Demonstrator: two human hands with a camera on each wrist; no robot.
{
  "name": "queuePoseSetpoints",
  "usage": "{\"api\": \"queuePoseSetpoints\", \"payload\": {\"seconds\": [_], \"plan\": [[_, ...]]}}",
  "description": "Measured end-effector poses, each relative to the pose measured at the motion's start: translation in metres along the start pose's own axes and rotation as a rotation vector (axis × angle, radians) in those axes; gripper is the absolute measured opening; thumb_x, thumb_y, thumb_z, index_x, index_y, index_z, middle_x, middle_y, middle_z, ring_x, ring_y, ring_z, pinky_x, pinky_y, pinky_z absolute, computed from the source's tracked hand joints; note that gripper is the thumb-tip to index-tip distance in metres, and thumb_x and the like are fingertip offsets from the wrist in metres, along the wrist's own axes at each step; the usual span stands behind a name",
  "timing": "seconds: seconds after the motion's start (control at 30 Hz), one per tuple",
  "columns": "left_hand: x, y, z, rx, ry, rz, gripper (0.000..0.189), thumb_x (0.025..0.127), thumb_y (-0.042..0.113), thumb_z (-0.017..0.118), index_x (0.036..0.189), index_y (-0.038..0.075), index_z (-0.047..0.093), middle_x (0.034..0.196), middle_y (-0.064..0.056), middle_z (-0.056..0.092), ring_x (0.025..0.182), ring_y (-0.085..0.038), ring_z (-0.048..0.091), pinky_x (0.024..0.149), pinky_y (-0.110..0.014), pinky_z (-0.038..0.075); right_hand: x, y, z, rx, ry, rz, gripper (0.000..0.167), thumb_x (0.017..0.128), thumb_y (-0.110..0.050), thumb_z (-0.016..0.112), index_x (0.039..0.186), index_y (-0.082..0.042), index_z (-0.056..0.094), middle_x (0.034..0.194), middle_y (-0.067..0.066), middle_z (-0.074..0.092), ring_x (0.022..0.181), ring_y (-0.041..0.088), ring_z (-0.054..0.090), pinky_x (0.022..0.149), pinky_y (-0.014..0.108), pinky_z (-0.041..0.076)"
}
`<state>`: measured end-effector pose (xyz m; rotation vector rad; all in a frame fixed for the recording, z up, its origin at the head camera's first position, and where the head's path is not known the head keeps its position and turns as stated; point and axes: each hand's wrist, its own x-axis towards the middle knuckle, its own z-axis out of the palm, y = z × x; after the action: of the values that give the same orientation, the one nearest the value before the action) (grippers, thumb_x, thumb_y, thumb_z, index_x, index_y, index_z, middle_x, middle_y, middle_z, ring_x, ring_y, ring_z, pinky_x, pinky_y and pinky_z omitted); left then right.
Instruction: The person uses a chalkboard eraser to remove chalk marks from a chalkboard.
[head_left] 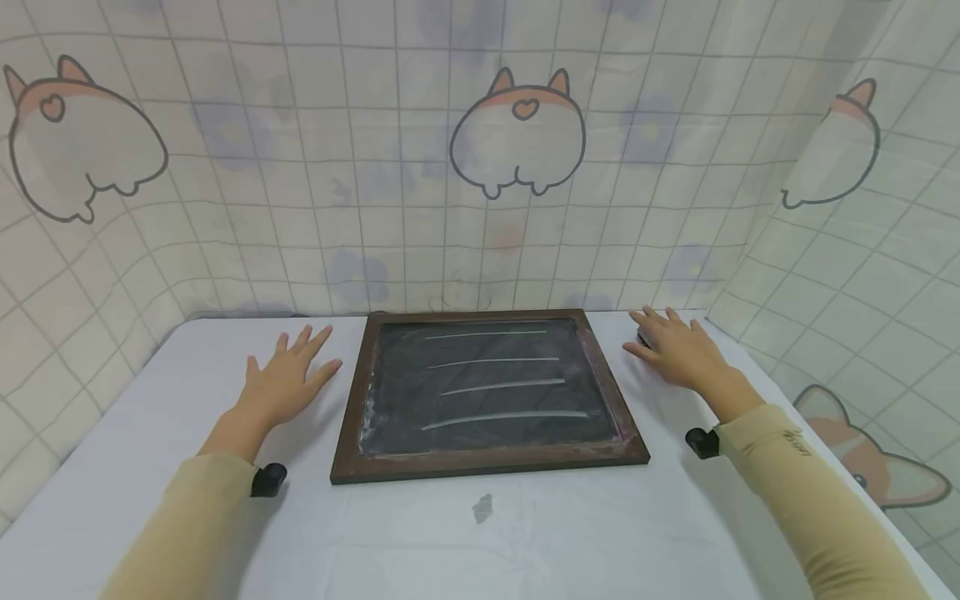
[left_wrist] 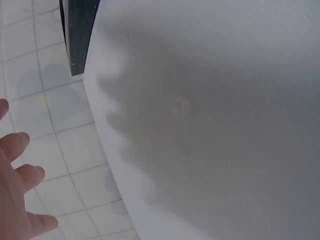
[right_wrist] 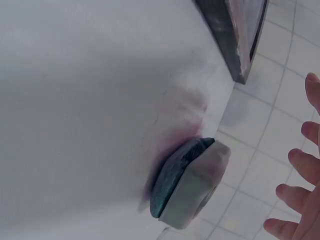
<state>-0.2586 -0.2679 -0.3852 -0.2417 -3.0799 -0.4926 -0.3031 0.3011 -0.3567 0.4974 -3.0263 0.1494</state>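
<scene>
A small chalkboard [head_left: 487,383] in a brown wooden frame lies on the white table, with several white chalk lines drawn across it. Left of the board, my left hand [head_left: 281,382] hovers above the tabletop, fingers spread and nothing held. To the right of the board is my right hand [head_left: 678,352], its fingers also spread. Under that hand sits a chalkboard eraser [right_wrist: 192,185] with a pale grip and a dark felt pad; the head view shows only a sliver of it past the fingers. In the right wrist view, the fingers [right_wrist: 305,167] are apart from the eraser.
A white cloth [head_left: 390,542] covers the table, with a grey patch [head_left: 483,508] in front of the board. Pinkish chalk dust [right_wrist: 177,137] marks the cloth beside the eraser. A checked curtain [head_left: 420,217] with corgi drawings hangs behind and at both sides.
</scene>
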Motion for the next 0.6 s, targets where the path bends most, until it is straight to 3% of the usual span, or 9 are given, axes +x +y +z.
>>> {"api": "queuePoseSetpoints", "payload": {"seconds": [0.3,0.6], "plan": [[-0.009,0.001,0.000,-0.072,-0.075,0.098,0.073,0.108,0.058,0.037,0.166,0.018,0.016,0.169,-0.023,0.010,0.152,-0.052,0.003,0.107,-0.082,-0.003,-0.004,0.014,0.001,0.054,0.006,0.051,0.063,0.107,-0.038,0.055,0.152,0.004,0.042,0.152,0.033,0.040,0.136,0.058,0.039,0.108,0.069,0.034],[-0.013,0.003,0.007,-0.037,-0.166,0.103,0.073,0.108,0.058,0.039,0.166,0.019,0.019,0.168,-0.024,0.013,0.151,-0.053,0.008,0.108,-0.082,0.000,-0.007,0.025,0.005,0.145,-0.076,0.167,0.063,0.105,-0.030,0.059,0.150,0.009,0.039,0.142,0.041,0.045,0.127,0.062,0.045,0.101,0.071,0.039]]}}
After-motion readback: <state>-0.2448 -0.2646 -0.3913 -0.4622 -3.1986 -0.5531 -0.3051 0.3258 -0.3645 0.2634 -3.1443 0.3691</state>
